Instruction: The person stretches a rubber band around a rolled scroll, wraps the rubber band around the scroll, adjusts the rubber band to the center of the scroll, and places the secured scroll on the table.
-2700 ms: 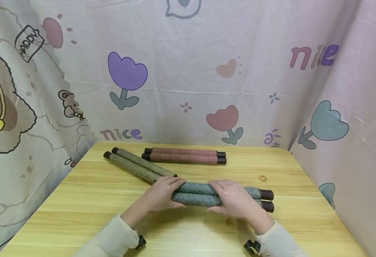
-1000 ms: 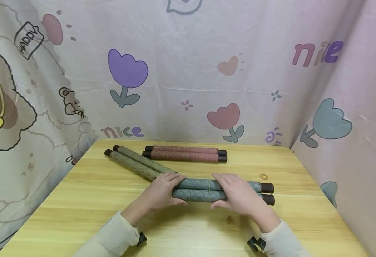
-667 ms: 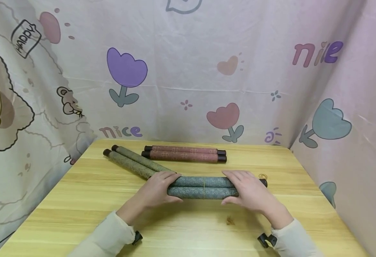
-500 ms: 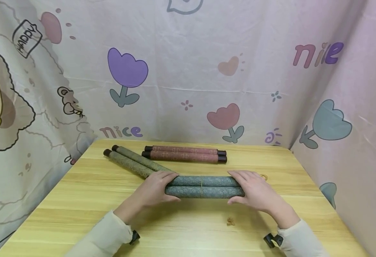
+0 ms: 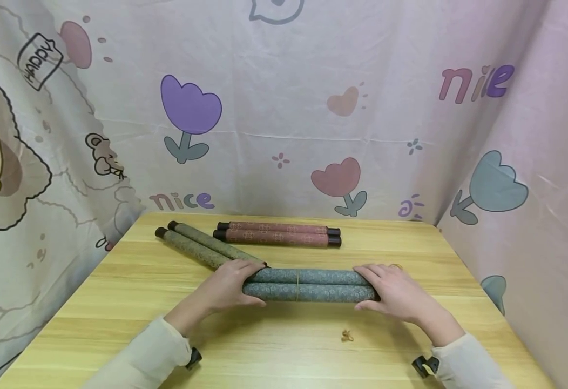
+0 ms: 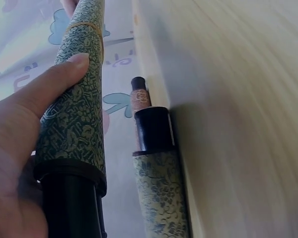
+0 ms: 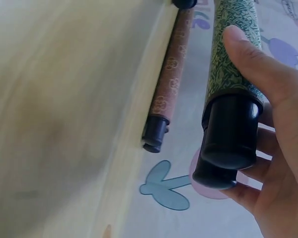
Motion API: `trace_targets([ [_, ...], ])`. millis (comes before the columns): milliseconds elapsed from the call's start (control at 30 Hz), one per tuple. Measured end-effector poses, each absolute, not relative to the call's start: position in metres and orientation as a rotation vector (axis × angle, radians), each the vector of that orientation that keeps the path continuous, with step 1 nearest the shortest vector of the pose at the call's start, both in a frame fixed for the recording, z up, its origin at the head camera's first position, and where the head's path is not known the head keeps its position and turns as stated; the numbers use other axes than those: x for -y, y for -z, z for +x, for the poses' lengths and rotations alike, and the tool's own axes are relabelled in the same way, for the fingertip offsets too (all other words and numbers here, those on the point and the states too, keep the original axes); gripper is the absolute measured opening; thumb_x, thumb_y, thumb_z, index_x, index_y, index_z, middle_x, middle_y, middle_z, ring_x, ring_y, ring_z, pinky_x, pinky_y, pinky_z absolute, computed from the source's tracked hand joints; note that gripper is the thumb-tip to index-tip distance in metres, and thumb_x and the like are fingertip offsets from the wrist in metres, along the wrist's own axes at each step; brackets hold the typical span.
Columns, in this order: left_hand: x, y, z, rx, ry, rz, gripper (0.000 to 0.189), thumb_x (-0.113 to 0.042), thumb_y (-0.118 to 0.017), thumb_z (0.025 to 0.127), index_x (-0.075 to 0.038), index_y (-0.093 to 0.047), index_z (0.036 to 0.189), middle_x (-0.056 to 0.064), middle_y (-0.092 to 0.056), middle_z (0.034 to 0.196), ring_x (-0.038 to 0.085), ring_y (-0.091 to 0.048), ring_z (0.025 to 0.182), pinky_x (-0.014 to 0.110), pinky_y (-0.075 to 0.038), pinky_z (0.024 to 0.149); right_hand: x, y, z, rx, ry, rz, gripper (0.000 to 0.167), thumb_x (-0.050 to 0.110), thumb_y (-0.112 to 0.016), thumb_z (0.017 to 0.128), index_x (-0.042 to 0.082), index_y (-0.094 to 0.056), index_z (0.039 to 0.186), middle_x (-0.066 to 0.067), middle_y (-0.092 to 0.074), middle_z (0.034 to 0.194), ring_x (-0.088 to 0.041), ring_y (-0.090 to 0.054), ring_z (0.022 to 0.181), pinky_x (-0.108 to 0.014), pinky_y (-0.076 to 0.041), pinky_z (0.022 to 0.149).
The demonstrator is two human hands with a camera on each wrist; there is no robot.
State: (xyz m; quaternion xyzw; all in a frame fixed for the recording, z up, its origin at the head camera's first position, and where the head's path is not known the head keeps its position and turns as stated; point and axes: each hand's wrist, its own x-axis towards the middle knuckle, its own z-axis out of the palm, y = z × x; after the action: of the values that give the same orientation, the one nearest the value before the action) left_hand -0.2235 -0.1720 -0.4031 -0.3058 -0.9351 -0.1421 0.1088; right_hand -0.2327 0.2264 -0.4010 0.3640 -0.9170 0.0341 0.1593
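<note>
Two blue-green brocade scroll rolls lie side by side, held level just above the table, with a thin rubber band around both near their middle. My left hand grips their left end, thumb in front; in the left wrist view a black end knob shows beside the palm. Around the right end my right hand is curled, and the right wrist view shows both black knobs there. Behind my left hand, a pair of olive-green scrolls lies slanted on the table, its near end partly hidden.
A pair of red patterned scrolls lies at the back of the wooden table. Loose rubber bands lie in front, and another rubber band is partly hidden behind my right hand. A printed cloth hangs around the table.
My right hand has slid outward along the blue-green scrolls to their right end, uncovering the rubber band. The scrolls and my left hand have shifted left. The other scrolls lie as before.
</note>
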Motion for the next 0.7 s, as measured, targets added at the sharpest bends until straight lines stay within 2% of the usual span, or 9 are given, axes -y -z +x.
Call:
trace_targets([
  [267,0.174,0.415,-0.226,2.860,0.447,-0.909,0.083,-0.054,-0.079,0.076,-0.005,-0.054,0.138,0.018,-0.055,0.135,0.040,-0.052,0.121,0.057,-0.040,0.102,-0.226,0.418,-0.234,2.687,-0.100,1.037,0.085,0.062,-0.070,0.079,0.008,-0.051,0.141,-0.013,-0.059,0.130,-0.035,-0.059,0.113,-0.054,-0.046,0.096],
  [500,0.175,0.422,-0.227,2.869,0.475,-0.891,0.085,-0.055,-0.081,0.072,-0.005,-0.056,0.136,0.015,-0.058,0.129,0.036,-0.055,0.118,0.053,-0.043,0.101,-0.225,0.428,-0.234,2.704,-0.142,1.031,0.084,0.061,-0.070,0.080,0.006,-0.051,0.140,-0.015,-0.058,0.131,-0.036,-0.057,0.116,-0.056,-0.044,0.098],
  [700,0.176,0.426,-0.223,2.930,0.525,-0.895,0.087,-0.059,-0.078,0.073,-0.006,-0.055,0.138,0.019,-0.055,0.133,0.038,-0.053,0.120,0.054,-0.043,0.101,-0.225,0.430,-0.229,2.780,-0.191,1.013,0.084,0.065,-0.067,0.080,0.008,-0.052,0.140,-0.015,-0.057,0.133,-0.038,-0.056,0.117,-0.060,-0.044,0.096],
])
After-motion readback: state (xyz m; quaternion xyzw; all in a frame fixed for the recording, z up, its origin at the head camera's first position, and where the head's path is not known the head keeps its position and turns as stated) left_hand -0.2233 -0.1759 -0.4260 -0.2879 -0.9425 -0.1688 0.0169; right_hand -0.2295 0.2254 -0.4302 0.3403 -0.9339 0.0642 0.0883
